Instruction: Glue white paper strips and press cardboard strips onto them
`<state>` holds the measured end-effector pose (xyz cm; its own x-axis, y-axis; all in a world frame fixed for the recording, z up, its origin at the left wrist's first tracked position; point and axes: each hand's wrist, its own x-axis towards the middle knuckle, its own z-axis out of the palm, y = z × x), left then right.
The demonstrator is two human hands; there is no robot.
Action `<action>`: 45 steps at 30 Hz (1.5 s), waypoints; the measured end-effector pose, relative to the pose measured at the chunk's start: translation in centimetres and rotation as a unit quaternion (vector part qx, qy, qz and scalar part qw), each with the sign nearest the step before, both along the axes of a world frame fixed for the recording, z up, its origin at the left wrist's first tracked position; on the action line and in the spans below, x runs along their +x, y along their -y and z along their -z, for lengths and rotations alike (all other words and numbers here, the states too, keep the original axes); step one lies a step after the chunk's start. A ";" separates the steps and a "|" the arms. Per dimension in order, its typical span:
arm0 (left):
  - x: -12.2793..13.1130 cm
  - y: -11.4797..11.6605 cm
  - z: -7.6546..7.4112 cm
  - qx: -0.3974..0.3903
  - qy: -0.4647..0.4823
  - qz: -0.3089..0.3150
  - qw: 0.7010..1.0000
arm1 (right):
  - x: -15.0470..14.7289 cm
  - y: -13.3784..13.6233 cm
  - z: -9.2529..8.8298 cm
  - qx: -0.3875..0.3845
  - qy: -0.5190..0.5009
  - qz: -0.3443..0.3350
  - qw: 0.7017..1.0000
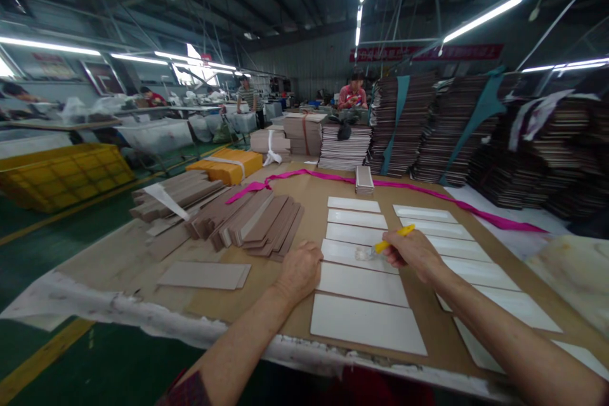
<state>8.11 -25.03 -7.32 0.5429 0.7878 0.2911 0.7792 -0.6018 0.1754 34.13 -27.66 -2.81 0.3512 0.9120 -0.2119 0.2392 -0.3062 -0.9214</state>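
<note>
My right hand (410,252) grips a brush by its yellow handle (394,238). Its pale bristles (365,254) touch a white rectangular board (340,252) in the middle column of boards. My left hand (301,269) is closed, its knuckles at the left edge of that column; whatever its fingers hold, if anything, is hidden. Nearer me lie two larger white boards, one (361,284) just below the brushed one and another (366,323) by the table edge. A second column of white boards (480,269) runs beneath my right forearm, some with a wet-looking sheen.
Grey-brown board strips (266,222) are heaped left, with a flat strip (204,275) nearer me. A magenta ribbon (323,174) crosses the table (280,323) behind a small stack (364,179). Tall board stacks (402,120) stand at the back; a person (353,96) is beyond. A yellow bin (66,174) stands left.
</note>
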 end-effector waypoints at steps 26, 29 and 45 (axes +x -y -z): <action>0.0 0.1 -0.5 0.012 0.009 0.006 1.000 | 5.4 3.7 -2.2 0.051 -0.048 0.071 0.995; -0.5 0.9 -1.3 0.021 0.026 -0.010 0.999 | 4.7 4.1 -3.1 0.071 -0.097 0.064 0.991; -3.0 4.7 0.6 0.023 0.093 0.058 0.994 | -6.2 4.1 -1.4 0.011 -0.159 -0.093 0.983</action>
<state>5.14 -29.75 -7.95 0.5627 0.7066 0.4290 0.6602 -0.6965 0.2811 27.98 -31.73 -1.41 0.0983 0.9597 -0.2631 -0.0115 -0.2633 -0.9647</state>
